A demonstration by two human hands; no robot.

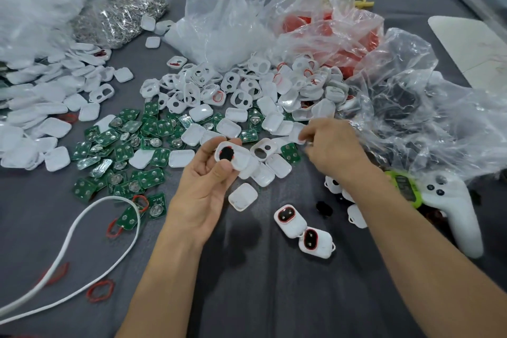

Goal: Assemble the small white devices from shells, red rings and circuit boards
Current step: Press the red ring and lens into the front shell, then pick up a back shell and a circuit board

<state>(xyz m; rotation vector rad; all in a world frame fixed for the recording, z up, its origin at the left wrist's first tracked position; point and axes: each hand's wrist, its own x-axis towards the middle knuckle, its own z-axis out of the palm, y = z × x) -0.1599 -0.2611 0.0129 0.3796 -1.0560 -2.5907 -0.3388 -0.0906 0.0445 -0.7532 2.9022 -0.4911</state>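
text: none legible | green device (405, 187) display: too blurred to read

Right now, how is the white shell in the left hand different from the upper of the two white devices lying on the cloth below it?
The shell is pinched by the left hand; the device lies on the grey cloth. The shell has a black insert in one end only; the device shows a full red ring around a black oval. Both are white, rounded cases.

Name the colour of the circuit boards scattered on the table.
Green circuit boards, seen best in the head view.
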